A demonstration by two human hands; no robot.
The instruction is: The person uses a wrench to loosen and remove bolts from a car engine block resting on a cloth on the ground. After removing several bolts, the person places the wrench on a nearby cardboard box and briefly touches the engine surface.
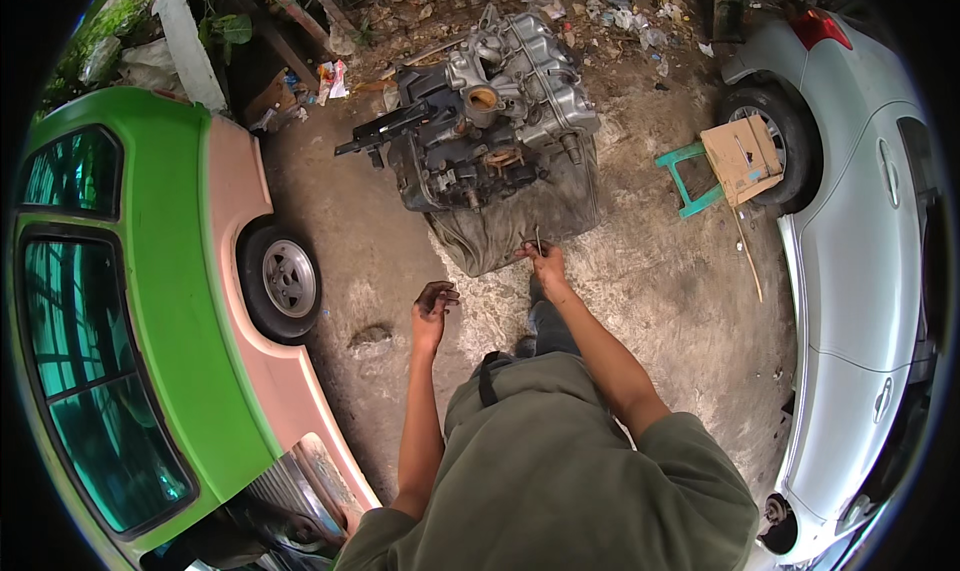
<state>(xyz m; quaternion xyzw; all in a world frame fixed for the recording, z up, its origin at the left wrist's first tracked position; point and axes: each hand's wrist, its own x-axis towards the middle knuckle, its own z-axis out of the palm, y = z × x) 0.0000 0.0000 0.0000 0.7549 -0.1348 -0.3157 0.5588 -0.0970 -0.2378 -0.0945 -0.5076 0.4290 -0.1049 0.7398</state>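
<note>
My right hand point(543, 263) is closed on a thin rod-like metal piece point(539, 239), just in front of a dark grey cloth point(470, 251) spread under an engine point(490, 111). The engine has silvery cast covers, a round brownish opening and dark, greasy lower parts. My left hand point(435, 306) is lower and to the left, away from the engine, with dirty, loosely bent fingers apart and nothing visible in them.
A green and pink vehicle point(170, 301) lines the left, a silver car point(850, 301) the right. A teal stool point(678, 186) and cardboard point(740, 156) lean by the silver car's wheel. Litter point(635, 21) and planks point(280, 41) lie along the back.
</note>
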